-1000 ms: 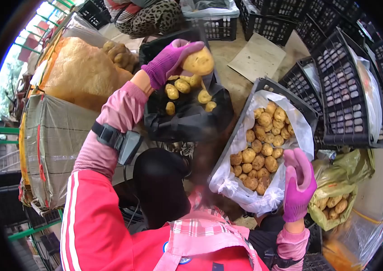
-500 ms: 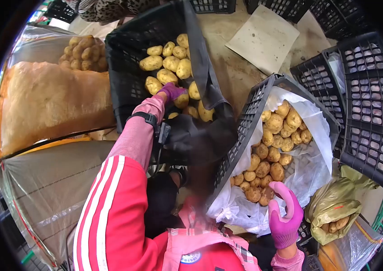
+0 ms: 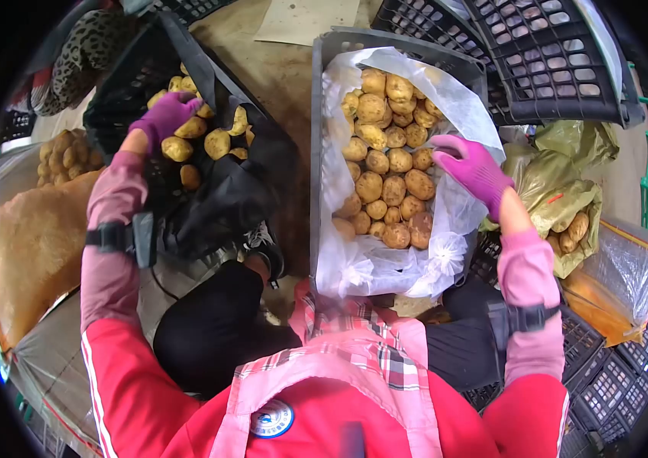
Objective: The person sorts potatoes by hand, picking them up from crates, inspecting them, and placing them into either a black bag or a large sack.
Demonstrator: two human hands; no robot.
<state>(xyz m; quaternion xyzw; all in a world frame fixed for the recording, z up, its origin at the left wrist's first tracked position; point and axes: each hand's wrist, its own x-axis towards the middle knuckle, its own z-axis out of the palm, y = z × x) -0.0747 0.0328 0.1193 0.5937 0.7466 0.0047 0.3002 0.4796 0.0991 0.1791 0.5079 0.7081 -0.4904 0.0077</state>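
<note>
My left hand (image 3: pixel 166 118), in a purple glove, reaches into the black crate (image 3: pixel 118 107) on the left. Its fingers are curled together against a potato (image 3: pixel 206 111), partly covered by the hand. More potatoes (image 3: pixel 217 143) lie around it, beside the crate's black lining (image 3: pixel 232 183). My right hand (image 3: pixel 473 172), also gloved in purple, is over the right side of the other crate (image 3: pixel 318 153). Its thumb and fingers are apart, with no potato visible between them. Below and left of it, potatoes (image 3: pixel 393 191) sit in rows inside a white liner (image 3: pixel 477 114).
Stacked black crates (image 3: pixel 545 57) stand at the upper right. A green plastic bag (image 3: pixel 568 191) with potatoes lies right of the lined crate. At left is a big orange-tinted bag (image 3: pixel 34 237). Another person's leopard-print sleeve (image 3: pixel 83 57) and purple glove appear at upper left.
My view has swung right, bringing the lined crate to the middle. My left hand stays among the potatoes in the black crate. My right hand has moved from the lined crate's near corner to its right side.
</note>
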